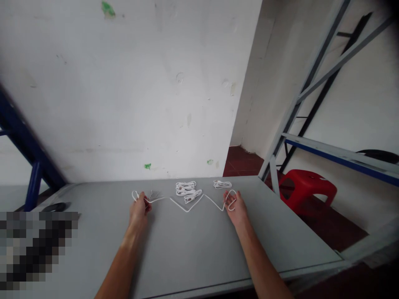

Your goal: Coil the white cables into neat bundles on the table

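Note:
A long white cable (186, 211) stretches in a zigzag between my two hands, its middle lying slack over the grey tabletop. My left hand (139, 207) is closed around one end, with a small loop sticking out beyond the fingers. On the other side, my right hand (236, 207) is turned palm up and holds a loop of the same cable across its fingers and thumb. Just beyond the slack cable lie several bundled white cables (187, 192) in a pile. One more coiled white cable (222, 184) rests apart, near my right fingertips.
Thin wire-like pieces (155, 193) lie beside my left hand. A dark object (55, 207) sits at the table's left side. The grey table (187, 257) meets a white wall (156, 104). Metal frames (296, 104) rise at both sides, with a red stool (307, 189) on the right.

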Tool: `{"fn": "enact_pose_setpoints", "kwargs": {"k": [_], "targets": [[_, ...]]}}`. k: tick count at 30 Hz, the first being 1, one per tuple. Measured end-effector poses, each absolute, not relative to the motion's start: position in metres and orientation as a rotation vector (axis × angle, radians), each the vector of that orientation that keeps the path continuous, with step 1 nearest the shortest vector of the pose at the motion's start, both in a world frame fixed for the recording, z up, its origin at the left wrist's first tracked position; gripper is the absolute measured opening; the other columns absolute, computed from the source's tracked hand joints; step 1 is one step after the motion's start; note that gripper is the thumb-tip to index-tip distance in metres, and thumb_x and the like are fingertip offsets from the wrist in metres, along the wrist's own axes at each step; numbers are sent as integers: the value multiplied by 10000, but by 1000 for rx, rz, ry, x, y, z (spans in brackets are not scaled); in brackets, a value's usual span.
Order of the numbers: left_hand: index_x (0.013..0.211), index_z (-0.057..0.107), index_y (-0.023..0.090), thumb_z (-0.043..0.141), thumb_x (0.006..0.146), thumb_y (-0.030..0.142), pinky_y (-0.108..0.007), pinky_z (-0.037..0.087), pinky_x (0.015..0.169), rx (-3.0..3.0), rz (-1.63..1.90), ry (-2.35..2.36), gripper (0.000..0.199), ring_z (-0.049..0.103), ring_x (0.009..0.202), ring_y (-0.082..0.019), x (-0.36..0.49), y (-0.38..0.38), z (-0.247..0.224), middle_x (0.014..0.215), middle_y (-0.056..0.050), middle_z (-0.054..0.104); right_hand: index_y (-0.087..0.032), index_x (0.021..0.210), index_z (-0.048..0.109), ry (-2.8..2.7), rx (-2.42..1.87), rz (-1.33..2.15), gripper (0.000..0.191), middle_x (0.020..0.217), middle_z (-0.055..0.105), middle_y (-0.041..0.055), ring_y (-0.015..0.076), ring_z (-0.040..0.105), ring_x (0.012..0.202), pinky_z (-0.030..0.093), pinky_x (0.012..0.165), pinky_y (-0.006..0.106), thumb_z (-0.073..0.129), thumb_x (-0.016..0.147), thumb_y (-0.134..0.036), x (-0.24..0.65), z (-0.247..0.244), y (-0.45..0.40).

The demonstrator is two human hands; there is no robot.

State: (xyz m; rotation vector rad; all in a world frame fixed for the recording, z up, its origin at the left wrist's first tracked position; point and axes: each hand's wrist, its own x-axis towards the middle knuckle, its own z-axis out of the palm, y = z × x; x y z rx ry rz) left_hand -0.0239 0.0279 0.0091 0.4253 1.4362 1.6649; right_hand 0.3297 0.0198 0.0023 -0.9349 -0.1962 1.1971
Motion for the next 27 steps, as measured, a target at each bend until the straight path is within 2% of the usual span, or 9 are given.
{"fn": "enact_pose_setpoints", "kwargs": {"k": [4, 8, 11, 14, 17, 21, 24, 27], "targets": [[719, 605, 142, 632, 840, 275, -203, 442, 465, 554, 1562, 1450, 182, 566, 479, -104, -21, 29, 2, 638, -21, 643, -198, 824, 559, -395, -1083, 1191, 270, 701, 686, -10, 125, 587, 530, 382, 445, 206, 667, 781, -442, 314, -4, 19], [770, 640, 111, 700, 779, 370, -229, 457, 468, 805, 1360, 1416, 266, 602, 484, -130, -15, 29, -6, 687, -63, 691, -240, 755, 533, -918, -1321, 973, 307, 610, 618, -33, 135, 500, 473, 340, 462, 245, 626, 765, -532, 299, -10, 15], [729, 641, 99, 738, 724, 442, -234, 409, 415, 910, 1255, 1410, 357, 555, 391, -135, -7, 28, -9, 568, -53, 657, -267, 733, 498, -1194, -1395, 770, 298, 604, 583, -23, 175, 515, 541, 357, 559, 286, 558, 808, -549, 291, -12, 12], [726, 622, 116, 740, 719, 454, -229, 387, 404, 1006, 1182, 1377, 358, 544, 370, -136, 4, 24, -12, 515, -30, 633, -270, 730, 470, -1355, -1425, 676, 308, 628, 568, -3, 206, 528, 630, 357, 638, 299, 517, 838, -555, 284, -15, 9], [777, 593, 138, 730, 735, 455, -244, 433, 447, 1036, 1141, 1299, 348, 590, 428, -147, 15, 21, -15, 573, -29, 661, -261, 733, 488, -1414, -1452, 517, 282, 750, 594, 49, 239, 541, 818, 373, 770, 323, 516, 862, -510, 278, -19, 7], [830, 553, 158, 708, 772, 474, -298, 517, 556, 1051, 1091, 1185, 357, 671, 569, -181, 22, 19, -20, 716, -56, 704, -254, 783, 545, -1416, -1558, 351, 216, 909, 607, 99, 271, 502, 1035, 334, 950, 388, 510, 892, -438, 278, -20, 5], [824, 523, 165, 680, 817, 460, -328, 545, 611, 1041, 1071, 1150, 334, 694, 639, -193, 23, 17, -20, 797, -80, 716, -247, 778, 538, -1398, -1533, 377, 261, 962, 613, 103, 265, 518, 1044, 338, 987, 403, 496, 895, -477, 282, -17, 6], [837, 516, 166, 683, 829, 438, -319, 546, 623, 1017, 1059, 1103, 320, 690, 641, -181, 24, 15, -17, 820, -94, 722, -252, 785, 523, -1321, -1447, 538, 334, 893, 637, 79, 258, 578, 941, 411, 900, 386, 515, 851, -579, 282, -14, 9]]}}
